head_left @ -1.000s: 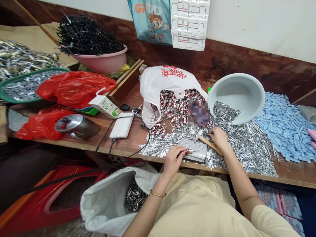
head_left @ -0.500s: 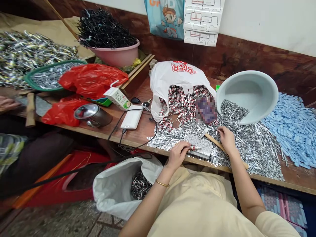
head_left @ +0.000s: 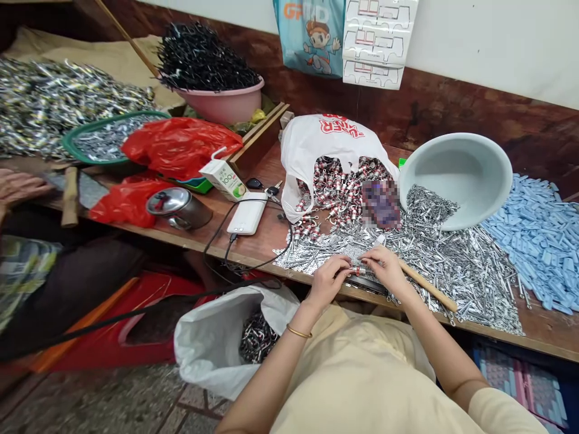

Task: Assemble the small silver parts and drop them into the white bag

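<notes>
My left hand (head_left: 332, 278) pinches a small red-and-silver metal piece (head_left: 357, 271) over a flat metal block (head_left: 368, 284) at the table's front edge. Close beside it is my right hand (head_left: 385, 269), thumb and fingers together at the far end of that piece; what they hold is too small to make out. A hammer (head_left: 427, 286) lies past my right hand, its wooden handle slanting toward the front edge and its head partly behind my fingers. Loose silver metal parts (head_left: 470, 283) surround the block. Similar red-and-silver pieces (head_left: 335, 187) spill from a white plastic bag (head_left: 335, 135).
A grey basin (head_left: 456, 175) lies tipped at the back right, beside blue pieces (head_left: 538, 241). To the left are a white power bank (head_left: 247, 214) with a cable, a drink carton (head_left: 224, 179) and a metal cup (head_left: 181, 208). An open white sack (head_left: 203, 343) stands below. A co-worker's hand (head_left: 20, 188) shows far left.
My right hand has moved left from beside the hammer head to the piece in my left hand. My left hand stays at the block. The view has shifted slightly.
</notes>
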Available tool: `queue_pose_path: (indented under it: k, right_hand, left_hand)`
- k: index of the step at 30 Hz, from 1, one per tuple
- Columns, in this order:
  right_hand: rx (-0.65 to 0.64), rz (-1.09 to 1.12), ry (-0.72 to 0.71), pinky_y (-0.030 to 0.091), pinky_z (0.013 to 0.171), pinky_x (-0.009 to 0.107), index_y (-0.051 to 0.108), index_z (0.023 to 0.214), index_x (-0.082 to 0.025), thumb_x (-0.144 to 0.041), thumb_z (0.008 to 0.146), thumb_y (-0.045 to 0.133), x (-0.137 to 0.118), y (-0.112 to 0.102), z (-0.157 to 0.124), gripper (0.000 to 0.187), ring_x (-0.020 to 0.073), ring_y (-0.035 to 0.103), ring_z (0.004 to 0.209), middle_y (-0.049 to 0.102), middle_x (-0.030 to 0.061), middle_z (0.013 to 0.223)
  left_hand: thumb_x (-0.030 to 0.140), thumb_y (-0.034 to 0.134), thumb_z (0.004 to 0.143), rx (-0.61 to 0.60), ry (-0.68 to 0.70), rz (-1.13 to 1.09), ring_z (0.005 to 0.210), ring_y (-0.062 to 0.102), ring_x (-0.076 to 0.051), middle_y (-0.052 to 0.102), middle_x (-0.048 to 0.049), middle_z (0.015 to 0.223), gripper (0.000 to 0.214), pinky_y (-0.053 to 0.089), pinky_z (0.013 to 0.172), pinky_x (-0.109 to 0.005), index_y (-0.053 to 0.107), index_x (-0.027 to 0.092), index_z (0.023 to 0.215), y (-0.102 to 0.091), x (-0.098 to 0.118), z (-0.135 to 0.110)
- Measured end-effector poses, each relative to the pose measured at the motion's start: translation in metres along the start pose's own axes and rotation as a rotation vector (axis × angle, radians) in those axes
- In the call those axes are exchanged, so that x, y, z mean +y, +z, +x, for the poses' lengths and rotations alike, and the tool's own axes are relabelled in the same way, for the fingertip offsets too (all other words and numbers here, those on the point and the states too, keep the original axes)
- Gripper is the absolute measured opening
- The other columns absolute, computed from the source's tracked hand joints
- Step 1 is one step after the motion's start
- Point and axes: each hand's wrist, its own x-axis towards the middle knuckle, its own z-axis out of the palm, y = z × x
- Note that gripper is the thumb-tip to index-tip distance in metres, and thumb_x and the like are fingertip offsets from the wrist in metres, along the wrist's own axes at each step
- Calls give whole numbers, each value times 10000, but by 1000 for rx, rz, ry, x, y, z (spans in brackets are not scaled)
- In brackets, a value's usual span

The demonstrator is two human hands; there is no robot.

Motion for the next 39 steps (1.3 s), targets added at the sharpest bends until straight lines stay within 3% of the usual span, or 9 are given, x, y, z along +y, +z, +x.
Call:
queue_pose_path:
  k: [4,9,12,17,22,26,39]
  right_hand:
    - [-19,-13,-13,536,845,360,779,1055,-253,-115,924,482,1,5,-2,352,211,679,933,744,75,993]
    - [25,61,23,552,830,344,760,1101,-262,-162,903,533,-10,5,-2,317,200,693,910,763,53,1014]
    - [49,58,-13,547,863,352,768,1067,-270,-186,932,522,-19,11,0,294,201,687,927,763,51,1005]
    - [21,-53,-87,537,833,342,776,995,-264,-211,963,510,-21,20,3,274,214,682,910,756,65,954]
    - [54,-94,-11,524,808,337,743,874,-224,-224,921,589,-13,12,1,161,209,679,831,750,56,874]
    - [-2,-79,47,498,773,322,720,828,-213,-209,904,588,-12,9,-4,153,209,665,824,731,51,843]
    - [84,67,40,493,749,320,706,769,-231,-241,905,580,-9,28,-8,186,201,657,788,725,35,783]
  left_hand:
    - [238,595,956,35,16,25,958,650,-174,662,-61,1000,103,539,839,-312,660,195,889,-1,1,0]
    - [217,576,965,-17,6,14,851,628,-165,663,-35,875,86,515,763,-291,645,197,919,-1,1,3]
    - [235,589,959,-21,-26,41,832,623,-167,664,-36,884,93,513,743,-288,664,202,1003,-1,3,5]
    - [196,574,951,-16,-8,66,850,651,-165,684,-55,923,123,532,748,-286,694,192,928,-1,6,6]
    - [193,593,946,-3,9,43,909,699,-174,743,-62,971,123,560,825,-315,715,200,962,0,6,1]
    - [217,615,944,43,-32,-17,889,711,-173,756,-49,928,107,575,813,-314,718,206,918,1,4,-2]
    - [205,607,942,77,-44,-7,869,698,-168,734,-37,895,101,568,784,-305,692,202,886,-1,0,-3]
